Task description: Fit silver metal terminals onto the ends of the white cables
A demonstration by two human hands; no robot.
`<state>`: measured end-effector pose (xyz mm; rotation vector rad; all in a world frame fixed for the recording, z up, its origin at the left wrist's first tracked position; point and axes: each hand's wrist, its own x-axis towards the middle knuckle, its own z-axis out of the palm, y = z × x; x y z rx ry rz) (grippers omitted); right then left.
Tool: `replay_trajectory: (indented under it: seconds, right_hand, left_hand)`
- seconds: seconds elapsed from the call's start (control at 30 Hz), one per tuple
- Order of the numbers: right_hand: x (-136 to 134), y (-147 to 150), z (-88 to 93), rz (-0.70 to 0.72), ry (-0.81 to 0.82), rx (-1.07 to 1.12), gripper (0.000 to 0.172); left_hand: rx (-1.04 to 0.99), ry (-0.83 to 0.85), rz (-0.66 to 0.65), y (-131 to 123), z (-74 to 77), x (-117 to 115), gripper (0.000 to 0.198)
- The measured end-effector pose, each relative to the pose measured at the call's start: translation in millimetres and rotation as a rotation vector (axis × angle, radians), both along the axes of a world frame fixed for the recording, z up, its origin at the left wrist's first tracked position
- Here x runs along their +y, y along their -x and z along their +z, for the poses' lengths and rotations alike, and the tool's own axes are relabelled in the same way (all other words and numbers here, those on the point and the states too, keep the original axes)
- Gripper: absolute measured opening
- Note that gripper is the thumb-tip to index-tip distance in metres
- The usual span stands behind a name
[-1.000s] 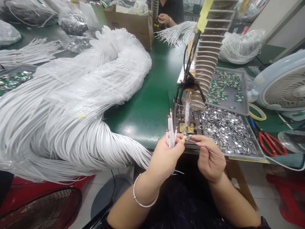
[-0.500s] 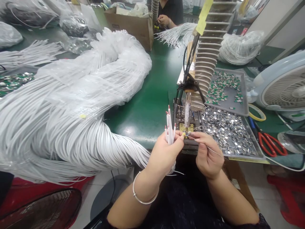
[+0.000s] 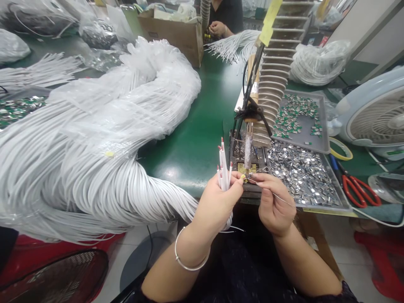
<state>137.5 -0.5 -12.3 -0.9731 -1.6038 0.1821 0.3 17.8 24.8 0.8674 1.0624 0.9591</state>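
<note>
Tabletop (image 3: 205,122) free between cable bundle (image 3: 126,122) and iron (image 3: 248,147); hose (image 3: 279,63) blocks right.

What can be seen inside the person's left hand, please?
White cables with reddish tips stick up out of the left hand. Their gripped part is covered, so their exact number cannot be told.

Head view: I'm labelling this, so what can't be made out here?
Head view, small part under the soldering iron: too small to identify.
Head view, held white wires: middle hidden by the left hand.
Head view, thin wire: partly hidden by the right hand.
Head view, blue-white fan: cut off by the right edge.
</note>
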Motion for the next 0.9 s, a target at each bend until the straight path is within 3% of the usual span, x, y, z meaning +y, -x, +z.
replay_trajectory:
  seconds: [0.67,0.9]
  right_hand:
    - [-3.0,-1.7,-0.7,-0.015,0.006,-0.071,0.027]
    - [-2.9,-3.8,-6.5,-0.004,0.053,-0.036,0.028]
  left_hand:
    - [0.001,0.03,-0.039,-0.5,-4.2,-1.4,0.009]
    - [0.015,-0.003,-0.014,-0.9,-7.7,-2.9,0.016]
